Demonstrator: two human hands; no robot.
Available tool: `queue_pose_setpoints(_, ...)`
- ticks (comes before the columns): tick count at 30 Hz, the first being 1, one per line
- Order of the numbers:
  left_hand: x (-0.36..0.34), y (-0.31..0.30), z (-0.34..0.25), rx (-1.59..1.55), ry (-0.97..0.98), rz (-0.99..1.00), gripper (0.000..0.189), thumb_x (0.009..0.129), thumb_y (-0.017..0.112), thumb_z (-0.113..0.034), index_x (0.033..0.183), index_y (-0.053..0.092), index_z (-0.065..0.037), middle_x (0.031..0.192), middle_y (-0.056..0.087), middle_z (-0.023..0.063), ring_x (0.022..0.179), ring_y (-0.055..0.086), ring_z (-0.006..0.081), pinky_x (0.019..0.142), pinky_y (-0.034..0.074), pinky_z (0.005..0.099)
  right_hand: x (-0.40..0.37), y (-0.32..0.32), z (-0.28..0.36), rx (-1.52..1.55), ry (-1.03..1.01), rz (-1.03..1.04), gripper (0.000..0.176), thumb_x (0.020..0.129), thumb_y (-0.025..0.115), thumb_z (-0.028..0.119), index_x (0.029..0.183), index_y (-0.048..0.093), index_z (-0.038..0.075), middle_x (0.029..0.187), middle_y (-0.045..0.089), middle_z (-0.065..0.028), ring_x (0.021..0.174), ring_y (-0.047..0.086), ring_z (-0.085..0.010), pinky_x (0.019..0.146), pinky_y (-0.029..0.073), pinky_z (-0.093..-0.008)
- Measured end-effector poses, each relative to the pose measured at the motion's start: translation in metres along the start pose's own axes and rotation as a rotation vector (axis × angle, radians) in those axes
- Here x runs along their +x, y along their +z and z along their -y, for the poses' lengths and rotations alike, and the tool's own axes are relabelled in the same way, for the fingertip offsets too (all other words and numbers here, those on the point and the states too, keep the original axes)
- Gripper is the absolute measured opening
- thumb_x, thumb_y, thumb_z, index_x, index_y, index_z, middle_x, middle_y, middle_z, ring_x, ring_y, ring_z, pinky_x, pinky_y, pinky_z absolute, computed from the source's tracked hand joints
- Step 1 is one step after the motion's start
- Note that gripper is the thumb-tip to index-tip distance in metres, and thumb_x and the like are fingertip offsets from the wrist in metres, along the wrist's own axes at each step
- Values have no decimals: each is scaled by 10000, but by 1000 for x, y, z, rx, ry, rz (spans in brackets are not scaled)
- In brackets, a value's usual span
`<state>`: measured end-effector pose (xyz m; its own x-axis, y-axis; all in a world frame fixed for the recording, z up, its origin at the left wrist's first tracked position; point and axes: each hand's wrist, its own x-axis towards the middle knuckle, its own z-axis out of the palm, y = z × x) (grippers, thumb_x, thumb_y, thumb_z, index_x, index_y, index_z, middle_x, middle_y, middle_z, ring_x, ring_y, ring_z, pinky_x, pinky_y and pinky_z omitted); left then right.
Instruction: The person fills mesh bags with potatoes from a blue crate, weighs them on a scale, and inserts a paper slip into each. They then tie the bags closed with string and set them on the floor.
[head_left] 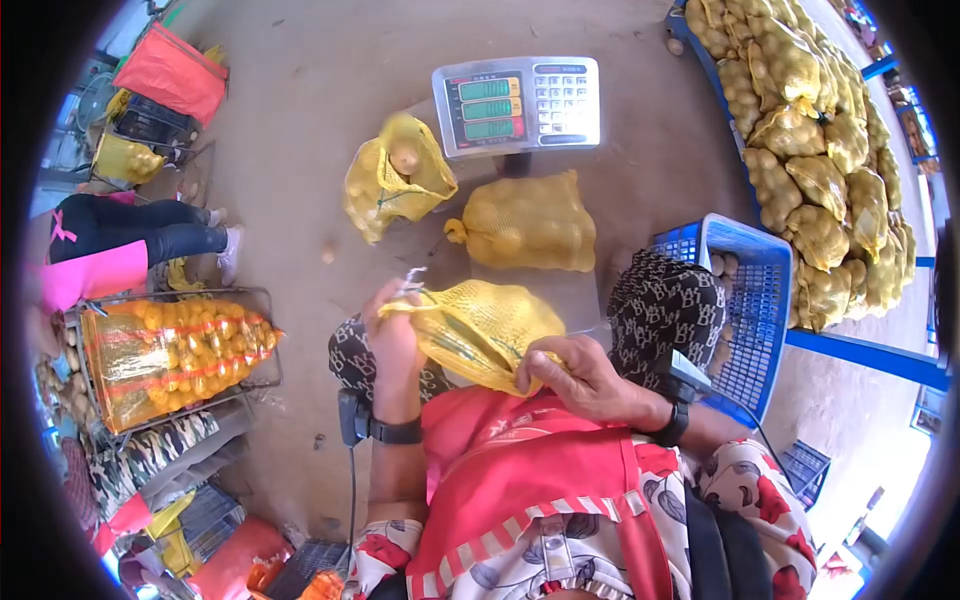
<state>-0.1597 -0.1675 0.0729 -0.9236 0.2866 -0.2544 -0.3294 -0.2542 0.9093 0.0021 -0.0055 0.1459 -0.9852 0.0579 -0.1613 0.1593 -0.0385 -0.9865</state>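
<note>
A yellow mesh bag (490,320) lies across my lap, its mouth gaping towards me. The fingers of my left hand (393,330) are closed on its left end, beside a whitish drawstring (412,284). My right hand (578,374) pinches the rim on the near right side. What the bag holds is hard to make out. Beyond it, a full, tied mesh bag (525,222) rests by the scale. Farther left stands another mesh bag (392,180), open at the top, with potatoes (405,160) showing inside.
A digital scale display (517,105) stands ahead of me. At my right is a blue crate (765,300) with some potatoes, near a pile of filled mesh bags (820,140). On the left, a person's legs (150,232) show near a rack with a large potato bag (180,345).
</note>
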Motion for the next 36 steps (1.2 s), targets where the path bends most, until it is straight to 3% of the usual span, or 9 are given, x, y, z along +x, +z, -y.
queue_pose_setpoints(7, -13, 44, 24, 104, -168, 205, 181, 737, 425, 43, 814, 585, 7, 690, 521, -9, 567, 415, 31, 477, 320, 184, -44, -11, -50, -28, -44, -342, 340, 955, 383, 183, 760, 589, -4, 688, 607, -77, 643, 561, -113, 623, 453, -259)
queue_pose_setpoints(10, -9, 63, 30, 545, 208, 497, 187, 732, 420, 18, 808, 590, 21, 646, 532, -3, 543, 422, 36, 472, 337, 214, -47, -27, -71, 74, 22, -612, 352, 940, 418, 198, 734, 604, -17, 673, 598, -35, 629, 523, -66, 599, 424, -216)
queue_pose_setpoints(14, -4, 90, 41, 286, 65, 442, 158, 788, 406, -9, 746, 557, -27, 633, 509, -5, 510, 436, 32, 453, 358, 182, -36, -58, -100, 249, -97, -843, 388, 945, 439, 239, 705, 600, -19, 654, 590, -32, 594, 510, -66, 577, 415, -211)
queue_pose_setpoints(20, -13, 74, 36, 213, 49, 272, 168, 818, 405, -31, 729, 545, -57, 623, 508, 17, 359, 396, 53, 277, 295, 200, -25, -66, -82, 241, -164, -773, 378, 948, 438, 246, 717, 593, -11, 649, 583, -26, 589, 512, -67, 565, 414, -208)
queue_pose_setpoints(21, -28, 84, 9, 83, -112, 150, 134, 794, 422, -8, 739, 542, -33, 568, 457, -12, 372, 346, 36, 323, 248, 199, -25, -65, -79, 202, -223, -744, 374, 951, 432, 247, 723, 590, -4, 651, 583, -25, 583, 515, -66, 555, 413, -204)
queue_pose_setpoints(27, -22, 46, 34, 331, -1, 274, 159, 799, 389, 5, 808, 540, -42, 523, 432, -18, 332, 323, 37, 298, 236, 203, -11, -82, -106, 18, -157, -655, 357, 943, 449, 242, 779, 629, -19, 646, 577, -15, 607, 493, -59, 593, 408, -228)
queue_pose_setpoints(30, -23, 45, 28, 268, -160, 226, 181, 793, 400, 10, 865, 559, -38, 563, 455, -22, 353, 337, 40, 313, 263, 202, -18, -78, -106, -96, -116, -676, 334, 920, 475, 243, 819, 624, -38, 596, 535, -32, 614, 470, -71, 549, 395, -260)
queue_pose_setpoints(31, -20, 41, 31, 295, -164, 280, 133, 806, 455, -12, 890, 550, -52, 669, 525, 1, 398, 411, 38, 309, 315, 181, -21, -78, -106, -103, -140, -680, 334, 920, 475, 243, 819, 624, -38, 596, 535, -32, 614, 470, -71, 549, 395, -260)
queue_pose_setpoints(36, -22, 39, 50, 503, 70, 375, 147, 798, 619, -76, 929, 567, -36, 665, 539, -17, 428, 429, 30, 329, 318, 182, -43, -68, -83, -250, -162, -621, 243, 869, 551, 194, 870, 609, -41, 700, 599, -81, 661, 545, -116, 610, 442, -268)
